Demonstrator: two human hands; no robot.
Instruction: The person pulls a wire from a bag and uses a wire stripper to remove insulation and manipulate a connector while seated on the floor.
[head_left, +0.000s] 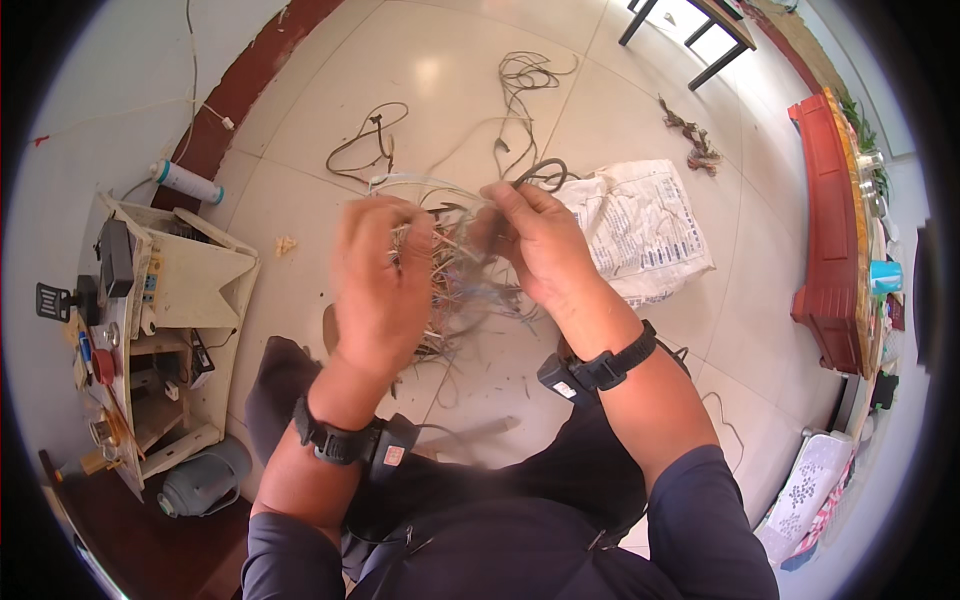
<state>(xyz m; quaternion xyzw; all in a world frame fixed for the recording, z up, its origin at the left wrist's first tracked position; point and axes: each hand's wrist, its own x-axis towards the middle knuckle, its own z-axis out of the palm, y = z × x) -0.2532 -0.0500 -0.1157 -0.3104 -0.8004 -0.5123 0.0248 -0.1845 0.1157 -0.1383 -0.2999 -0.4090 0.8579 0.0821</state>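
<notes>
Fingers of my right hand (540, 244) are closed on thin, pale electrical wires (431, 182), which arc leftward above my left hand (384, 281). My left hand is motion-blurred with its fingers curled; whether it grips a strand cannot be made out. Below and between both hands lies a tangled heap of cut, multicoloured wires (444, 300) on the tiled floor, partly hidden by the hands. A thick black cable loop (551, 171) shows just beyond my right fingers. Right of that hand is a crumpled white woven sack (637, 232) with printing on it.
Loose dark cables (367, 142) and a coiled cord (529, 71) lie farther out on the floor. A twisted wire bundle (690, 139) is at the upper right. A worn cabinet (199, 289) stands left, a red wooden cabinet (817, 240) right. A grey thermos-like jug (202, 480) lies lower left.
</notes>
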